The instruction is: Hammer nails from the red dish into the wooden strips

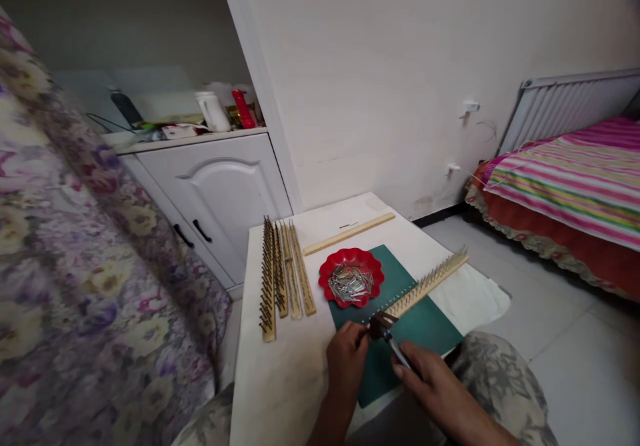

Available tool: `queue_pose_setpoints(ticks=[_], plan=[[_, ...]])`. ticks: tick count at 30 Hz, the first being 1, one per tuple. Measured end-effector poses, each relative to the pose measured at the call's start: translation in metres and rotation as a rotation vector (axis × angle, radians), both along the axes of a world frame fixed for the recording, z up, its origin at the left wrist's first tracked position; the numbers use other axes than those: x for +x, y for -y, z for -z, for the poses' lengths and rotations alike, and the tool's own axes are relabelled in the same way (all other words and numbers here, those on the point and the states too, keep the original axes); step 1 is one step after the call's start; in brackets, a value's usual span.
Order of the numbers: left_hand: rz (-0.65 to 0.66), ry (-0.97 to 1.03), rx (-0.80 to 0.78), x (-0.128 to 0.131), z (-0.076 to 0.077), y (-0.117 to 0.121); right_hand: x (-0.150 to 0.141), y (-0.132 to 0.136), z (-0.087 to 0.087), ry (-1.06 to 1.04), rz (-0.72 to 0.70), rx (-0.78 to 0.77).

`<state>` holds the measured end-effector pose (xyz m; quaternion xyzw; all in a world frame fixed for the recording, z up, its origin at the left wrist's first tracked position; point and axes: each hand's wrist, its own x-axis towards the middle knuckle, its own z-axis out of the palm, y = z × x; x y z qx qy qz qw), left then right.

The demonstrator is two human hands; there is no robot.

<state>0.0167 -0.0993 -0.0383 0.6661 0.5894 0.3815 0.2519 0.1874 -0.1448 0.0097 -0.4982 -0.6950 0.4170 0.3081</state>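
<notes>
My right hand (427, 376) is closed around the handle of a hammer (399, 351). The hammer's dark head is over the near end of a wooden strip (434, 283), which bristles with a row of upright nails and lies slantwise across a green mat (385, 373). Close against the hammer head, my left hand (347, 353) has its fingers pinched together at that end of the strip; what they grip is hidden. Just beyond, a red scalloped bowl (325, 278) holds many loose silver nails (353, 283).
Several nail-studded wooden strips (269, 286) line the left of the white table (290, 379). A bare strip (350, 234) lies at the back near two thin rods. Floral curtain (125, 313) hangs left, a white cabinet (220, 199) stands behind, and a bed (575, 186) is right.
</notes>
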Motion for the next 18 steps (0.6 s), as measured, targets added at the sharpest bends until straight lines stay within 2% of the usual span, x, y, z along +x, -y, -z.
queue_pose_setpoints(ticks=[5,9,14,18], plan=[[0.015,0.023,0.002,-0.005,-0.002,0.002,0.013,0.013,0.027,-0.093,0.029,-0.156],[0.037,0.013,-0.009,-0.013,-0.006,0.004,0.017,0.021,0.045,-0.122,0.082,-0.198],[-0.018,0.023,0.002,-0.027,-0.017,-0.005,0.020,0.022,0.047,-0.161,0.101,-0.177],[-0.013,-0.039,0.103,-0.031,-0.035,-0.033,0.024,0.020,0.048,-0.185,0.097,-0.170]])
